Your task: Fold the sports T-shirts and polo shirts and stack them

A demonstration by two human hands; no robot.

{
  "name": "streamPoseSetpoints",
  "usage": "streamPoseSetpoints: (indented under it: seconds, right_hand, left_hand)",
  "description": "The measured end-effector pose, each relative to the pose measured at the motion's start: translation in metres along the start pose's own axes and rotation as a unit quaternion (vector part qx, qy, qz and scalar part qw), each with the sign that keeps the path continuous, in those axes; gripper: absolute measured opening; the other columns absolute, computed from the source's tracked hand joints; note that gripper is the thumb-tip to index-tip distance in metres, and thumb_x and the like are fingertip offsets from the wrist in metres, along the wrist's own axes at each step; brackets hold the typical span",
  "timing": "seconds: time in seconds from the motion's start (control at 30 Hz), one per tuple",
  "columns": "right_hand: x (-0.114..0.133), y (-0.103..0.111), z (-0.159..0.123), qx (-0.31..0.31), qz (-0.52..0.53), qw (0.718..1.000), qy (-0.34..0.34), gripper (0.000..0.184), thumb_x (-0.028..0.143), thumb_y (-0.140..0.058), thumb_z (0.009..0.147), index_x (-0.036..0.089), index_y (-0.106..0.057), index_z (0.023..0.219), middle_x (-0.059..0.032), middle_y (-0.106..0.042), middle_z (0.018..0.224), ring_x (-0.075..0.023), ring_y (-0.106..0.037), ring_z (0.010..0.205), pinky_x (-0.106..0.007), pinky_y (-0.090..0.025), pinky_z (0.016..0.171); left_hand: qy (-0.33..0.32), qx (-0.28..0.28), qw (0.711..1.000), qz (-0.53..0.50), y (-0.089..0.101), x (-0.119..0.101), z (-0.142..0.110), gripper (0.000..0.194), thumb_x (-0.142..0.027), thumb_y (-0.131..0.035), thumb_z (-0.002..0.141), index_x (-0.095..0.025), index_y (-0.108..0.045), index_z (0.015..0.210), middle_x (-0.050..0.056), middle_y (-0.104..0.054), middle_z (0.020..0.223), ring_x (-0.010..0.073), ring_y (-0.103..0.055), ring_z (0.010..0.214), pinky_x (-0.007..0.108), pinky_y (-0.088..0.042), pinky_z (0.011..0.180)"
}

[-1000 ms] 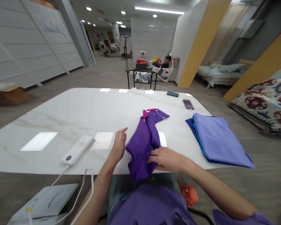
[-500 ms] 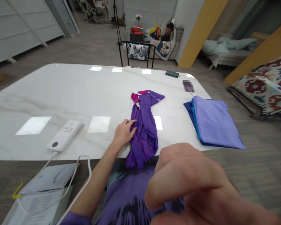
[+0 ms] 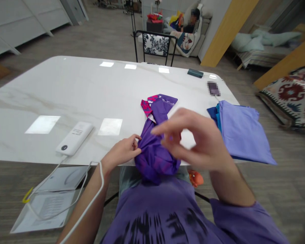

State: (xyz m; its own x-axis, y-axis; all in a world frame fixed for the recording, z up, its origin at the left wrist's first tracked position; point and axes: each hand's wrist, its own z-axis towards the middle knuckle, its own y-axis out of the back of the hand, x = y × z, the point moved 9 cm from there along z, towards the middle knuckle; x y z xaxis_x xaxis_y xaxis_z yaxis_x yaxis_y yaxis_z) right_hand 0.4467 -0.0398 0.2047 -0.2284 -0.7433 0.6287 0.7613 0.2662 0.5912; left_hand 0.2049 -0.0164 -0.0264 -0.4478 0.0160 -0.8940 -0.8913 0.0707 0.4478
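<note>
A crumpled purple garment [image 3: 152, 157] with pink patterned parts and white lettering at its far end lies on the white table [image 3: 96, 91]. Its near part hangs over the front edge towards my lap. At its left side, my left hand [image 3: 124, 149] has thumb and fingers closed on the cloth. My right hand [image 3: 200, 139], blurred by motion, is above the garment's right side. Its thumb and forefinger are apart, and nothing shows between them. To the right lies a folded stack of cloth, lavender cloth [image 3: 244, 132] over blue cloth [image 3: 213, 113].
A white power bank [image 3: 75, 139] with a cable lies on the table's left. A dark case [image 3: 195, 73] and a pixelated phone-like object [image 3: 213, 88] are at the far right. A chair [image 3: 156, 44] stands behind the table; a person [image 3: 189, 25] sits on a sofa beyond.
My right hand has moved forward from close to the camera to over the garment. My left hand has come nearer along the garment's left side. The view has tilted down.
</note>
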Motion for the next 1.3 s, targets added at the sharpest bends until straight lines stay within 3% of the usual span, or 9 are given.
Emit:
streamPoseSetpoints:
  seconds: [0.1, 0.23, 0.33, 0.5, 0.6, 0.83, 1.0, 1.17, 1.3]
  right_hand:
    - [-0.138, -0.028, 0.032, 0.027, -0.124, 0.976, -0.177, 0.040, 0.050, -0.069, 0.112, 0.024, -0.068, 0.143, -0.0098, -0.076, 0.127, -0.0250, -0.074, 0.110, -0.038, -0.064, 0.094]
    - [-0.259, -0.074, 0.025, 0.130, -0.258, 0.894, -0.341, 0.050, 0.059, -0.072, 0.108, 0.019, -0.067, 0.138, -0.0191, -0.069, 0.148, -0.0351, -0.071, 0.129, -0.045, -0.061, 0.103]
    - [-0.279, -0.064, 0.006, 0.144, -0.279, 0.883, -0.350, 0.027, 0.045, -0.060, 0.113, 0.023, -0.070, 0.125, -0.0128, -0.078, 0.133, -0.0315, -0.074, 0.120, -0.041, -0.058, 0.098]
    - [-0.296, 0.049, -0.067, -0.015, -0.293, 0.863, -0.411, 0.024, 0.043, -0.058, 0.110, 0.024, -0.072, 0.113, -0.0089, -0.081, 0.120, -0.0263, -0.074, 0.104, -0.036, -0.055, 0.090]
    - [-0.311, 0.078, -0.116, -0.001, -0.278, 0.853, -0.441, 0.023, 0.041, -0.063, 0.106, 0.021, -0.073, 0.105, -0.0106, -0.080, 0.111, -0.0257, -0.073, 0.097, -0.038, -0.056, 0.092]
    - [-0.228, 0.028, -0.080, -0.065, -0.166, 0.955, -0.236, 0.094, 0.069, -0.089, 0.088, 0.017, -0.055, 0.159, -0.0219, -0.062, 0.157, -0.0352, -0.069, 0.135, -0.050, -0.062, 0.113]
    - [-0.194, 0.023, -0.040, -0.047, -0.091, 0.977, -0.189, 0.048, 0.058, -0.072, 0.103, 0.026, -0.076, 0.139, -0.0126, -0.076, 0.144, -0.0355, -0.072, 0.138, -0.054, -0.059, 0.123]
    - [-0.196, 0.097, -0.051, -0.224, 0.095, 0.936, -0.256, 0.050, 0.069, -0.079, 0.094, 0.029, -0.079, 0.124, -0.0100, -0.084, 0.119, -0.0347, -0.078, 0.125, -0.055, -0.068, 0.109]
    - [-0.146, 0.134, -0.043, -0.296, 0.200, 0.901, -0.247, 0.054, 0.072, -0.078, 0.092, 0.032, -0.078, 0.129, -0.0067, -0.084, 0.128, -0.0315, -0.078, 0.125, -0.055, -0.067, 0.114]
  left_hand:
    - [0.023, 0.034, 0.993, 0.113, 0.003, 0.005, 0.010, 0.034, -0.050, -0.086, 0.089, -0.030, -0.079, 0.115, 0.002, -0.080, 0.085, 0.0272, -0.072, 0.073, 0.035, -0.049, 0.069]
    - [0.057, -0.099, 0.978, 0.173, 0.004, -0.003, 0.064, 0.060, -0.073, -0.069, 0.102, -0.025, -0.070, 0.139, 0.011, -0.083, 0.120, 0.0292, -0.078, 0.095, 0.040, -0.055, 0.091]
    - [0.066, -0.127, 0.974, 0.177, -0.016, -0.011, 0.112, 0.058, -0.072, -0.072, 0.101, -0.021, -0.072, 0.126, 0.020, -0.079, 0.127, 0.0381, -0.076, 0.119, 0.050, -0.052, 0.109]
    - [0.036, -0.100, 0.986, 0.127, -0.033, -0.017, 0.150, 0.025, -0.047, -0.079, 0.098, -0.025, -0.069, 0.094, 0.015, -0.080, 0.115, 0.0393, -0.074, 0.125, 0.054, -0.049, 0.116]
    - [0.010, -0.067, 0.997, 0.046, -0.039, -0.018, 0.151, 0.029, -0.052, -0.072, 0.103, -0.025, -0.066, 0.092, 0.010, -0.080, 0.104, 0.0317, -0.077, 0.110, 0.046, -0.057, 0.105]
    - [-0.125, 0.027, 0.981, -0.144, -0.066, -0.105, 0.122, 0.045, -0.066, -0.059, 0.111, -0.022, -0.065, 0.104, 0.008, -0.080, 0.108, 0.0227, -0.077, 0.103, 0.039, -0.062, 0.100]
    - [-0.330, 0.130, 0.927, -0.124, -0.081, -0.210, 0.067, 0.028, -0.048, -0.065, 0.115, -0.023, -0.078, 0.112, 0.009, -0.080, 0.122, 0.0252, -0.074, 0.118, 0.043, -0.057, 0.115]
    - [-0.215, -0.001, 0.976, 0.039, -0.093, -0.159, 0.094, 0.030, -0.051, -0.079, 0.102, -0.023, -0.073, 0.110, 0.012, -0.075, 0.116, 0.0311, -0.072, 0.113, 0.049, -0.058, 0.110]
    - [-0.099, 0.000, 0.991, 0.093, -0.130, -0.103, 0.137, 0.077, -0.054, -0.105, 0.070, -0.019, -0.074, 0.131, 0.023, -0.068, 0.147, 0.0484, -0.058, 0.147, 0.061, -0.047, 0.127]
